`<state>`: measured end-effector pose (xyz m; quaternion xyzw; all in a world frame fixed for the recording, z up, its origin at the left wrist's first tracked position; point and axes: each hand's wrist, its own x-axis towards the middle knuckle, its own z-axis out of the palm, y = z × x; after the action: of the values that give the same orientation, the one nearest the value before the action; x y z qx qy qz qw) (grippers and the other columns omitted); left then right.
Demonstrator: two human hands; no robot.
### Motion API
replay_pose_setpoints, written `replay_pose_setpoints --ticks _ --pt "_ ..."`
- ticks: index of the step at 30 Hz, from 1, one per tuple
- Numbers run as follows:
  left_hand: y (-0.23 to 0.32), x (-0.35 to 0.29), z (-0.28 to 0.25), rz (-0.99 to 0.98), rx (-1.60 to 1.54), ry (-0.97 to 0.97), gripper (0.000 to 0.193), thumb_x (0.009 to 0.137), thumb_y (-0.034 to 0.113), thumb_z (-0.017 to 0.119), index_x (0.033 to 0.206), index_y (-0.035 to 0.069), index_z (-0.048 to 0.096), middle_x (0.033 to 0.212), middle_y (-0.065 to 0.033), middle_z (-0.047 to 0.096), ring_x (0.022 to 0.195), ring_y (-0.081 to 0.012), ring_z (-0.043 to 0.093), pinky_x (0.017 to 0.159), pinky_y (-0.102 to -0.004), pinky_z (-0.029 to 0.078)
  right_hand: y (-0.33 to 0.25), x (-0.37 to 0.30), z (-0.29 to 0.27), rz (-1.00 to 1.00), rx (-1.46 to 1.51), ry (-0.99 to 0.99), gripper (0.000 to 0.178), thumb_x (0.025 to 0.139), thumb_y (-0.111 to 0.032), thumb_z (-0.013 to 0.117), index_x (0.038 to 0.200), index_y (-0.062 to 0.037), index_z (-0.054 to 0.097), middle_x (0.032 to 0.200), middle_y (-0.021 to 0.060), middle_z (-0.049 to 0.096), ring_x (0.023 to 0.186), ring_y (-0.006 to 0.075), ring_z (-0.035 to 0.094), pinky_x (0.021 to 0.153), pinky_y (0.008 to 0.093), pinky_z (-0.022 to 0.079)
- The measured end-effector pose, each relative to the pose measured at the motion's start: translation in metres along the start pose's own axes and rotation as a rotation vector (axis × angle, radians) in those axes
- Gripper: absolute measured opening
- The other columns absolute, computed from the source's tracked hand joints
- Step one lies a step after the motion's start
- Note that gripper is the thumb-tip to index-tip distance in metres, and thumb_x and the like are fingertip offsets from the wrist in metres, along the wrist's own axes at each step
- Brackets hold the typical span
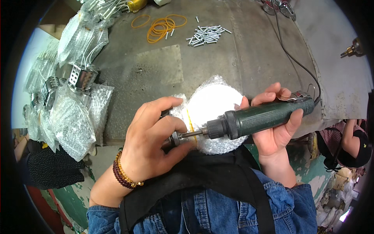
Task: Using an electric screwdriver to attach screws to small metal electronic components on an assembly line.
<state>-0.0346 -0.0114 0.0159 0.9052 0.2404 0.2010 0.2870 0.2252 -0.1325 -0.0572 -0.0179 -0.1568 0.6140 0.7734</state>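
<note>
A black apron (206, 177) with straps (260, 202) lies over a seamed blue denim top (292, 213); dark-red and gold beaded bracelets (122, 174) circle the left wrist (133, 168).

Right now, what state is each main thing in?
Power screwdriver: in the right hand, bit pointing left; running, can't tell.
Metal part: gripped by the left hand.
Round white piece: edged in bubble wrap, yellow band at left.
Cord: attached, curving.
Screws: loose, mostly piled.
Rubber bands: loose, mostly overlapping.
Wrapped parts: heaped, left side.
</note>
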Motion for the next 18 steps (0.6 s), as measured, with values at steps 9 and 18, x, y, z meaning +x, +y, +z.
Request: replay_pose_setpoints --ticks 9,18 --pt "-0.005 -0.002 0.008 0.064 0.07 0.068 0.045 0.059 0.022 0.096 0.089 0.008 0.065 0.129 -0.018 0.064 0.116 -0.0368 0.063 0.096 -0.0431 0.051 0.005 0.0 0.002 -0.01 0.0 0.038 0.04 0.087 -0.028 0.084 0.122 -0.0214 0.068 0.143 0.0001 0.059 0.127 0.0176 0.057 0.126 0.0561 0.023" --pt "-0.009 -0.002 0.008 0.116 0.045 0.086 0.061 0.057 0.023 0.098 0.106 0.007 0.065 0.126 -0.0184 0.064 0.114 -0.038 0.062 0.098 -0.044 0.051 -0.009 0.009 0.01 0.005 -0.076 -0.103 0.045 0.083 -0.026 0.087 0.123 -0.0246 0.067 0.139 -0.0022 0.061 0.12 0.0166 0.059 0.125 0.0547 0.025"
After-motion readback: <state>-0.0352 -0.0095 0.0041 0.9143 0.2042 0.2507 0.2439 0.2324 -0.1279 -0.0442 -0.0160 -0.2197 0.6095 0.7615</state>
